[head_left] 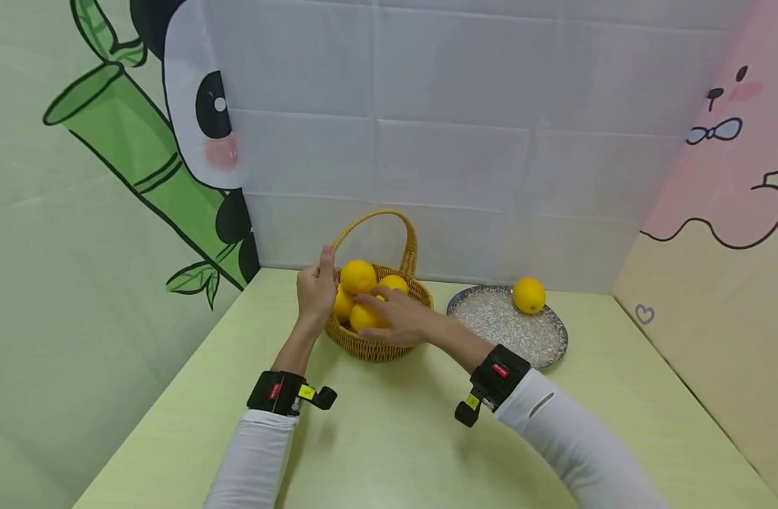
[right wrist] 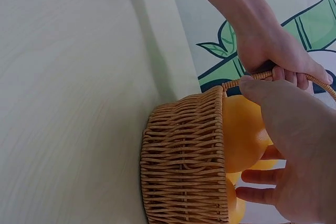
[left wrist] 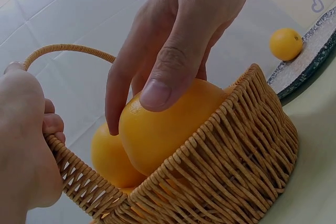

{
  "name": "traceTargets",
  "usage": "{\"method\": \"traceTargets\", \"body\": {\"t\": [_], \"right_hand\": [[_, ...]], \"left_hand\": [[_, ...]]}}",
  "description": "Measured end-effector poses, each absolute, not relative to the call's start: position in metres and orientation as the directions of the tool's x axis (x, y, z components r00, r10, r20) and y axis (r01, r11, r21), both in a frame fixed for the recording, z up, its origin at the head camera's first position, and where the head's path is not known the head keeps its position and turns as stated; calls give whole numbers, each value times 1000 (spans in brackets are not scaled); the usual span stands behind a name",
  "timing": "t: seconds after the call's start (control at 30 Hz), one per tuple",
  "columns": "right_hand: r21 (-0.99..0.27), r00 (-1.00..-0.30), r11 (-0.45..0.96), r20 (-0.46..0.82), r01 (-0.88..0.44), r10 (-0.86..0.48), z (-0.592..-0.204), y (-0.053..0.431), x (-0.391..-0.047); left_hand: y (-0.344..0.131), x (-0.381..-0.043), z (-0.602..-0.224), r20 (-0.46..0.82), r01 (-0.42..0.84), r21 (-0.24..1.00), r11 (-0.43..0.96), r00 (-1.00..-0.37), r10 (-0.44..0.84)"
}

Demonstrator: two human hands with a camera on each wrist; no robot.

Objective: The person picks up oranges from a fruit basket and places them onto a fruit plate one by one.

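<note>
A wicker basket (head_left: 377,349) holding several oranges (head_left: 358,276) stands at the back of the table. My left hand (head_left: 316,291) grips the left side of its arched handle (head_left: 410,249), fingers curled round the cane. Over the basket my right hand (head_left: 403,316) reaches in from the right, fingers spread above the near orange (left wrist: 173,124). In the left wrist view its thumb tip (left wrist: 156,95) lies right at that orange's top, while the index finger comes down on the far side. The lower oranges are partly hidden by the basket wall.
A speckled round plate (head_left: 484,318) with a dark rim sits right of the basket, with one orange (head_left: 529,295) at its back edge. The pale table (head_left: 389,438) meets a white cloth wall (head_left: 465,170) behind, with printed side walls left and right.
</note>
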State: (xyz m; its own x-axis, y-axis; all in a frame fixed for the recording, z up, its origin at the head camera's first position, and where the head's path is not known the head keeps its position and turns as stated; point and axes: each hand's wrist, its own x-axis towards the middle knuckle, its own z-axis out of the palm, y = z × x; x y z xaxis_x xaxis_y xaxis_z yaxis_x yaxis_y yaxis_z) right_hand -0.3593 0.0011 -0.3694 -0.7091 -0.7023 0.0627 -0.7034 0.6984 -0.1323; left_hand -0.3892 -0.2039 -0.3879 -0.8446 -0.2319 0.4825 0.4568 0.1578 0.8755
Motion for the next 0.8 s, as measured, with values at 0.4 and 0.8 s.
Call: {"method": "traceTargets", "body": {"t": [0.4,0.8], "right_hand": [[-118,-675,666,70,-737,-734,-368,-8,-360],[-85,-656,650,70,-755,-752,-365,-13,-361]], "left_hand": [[-204,-387,-387,503,477,864,164,-833,-229],[-204,-387,-387,499,479,866,143,-837,-226]]}}
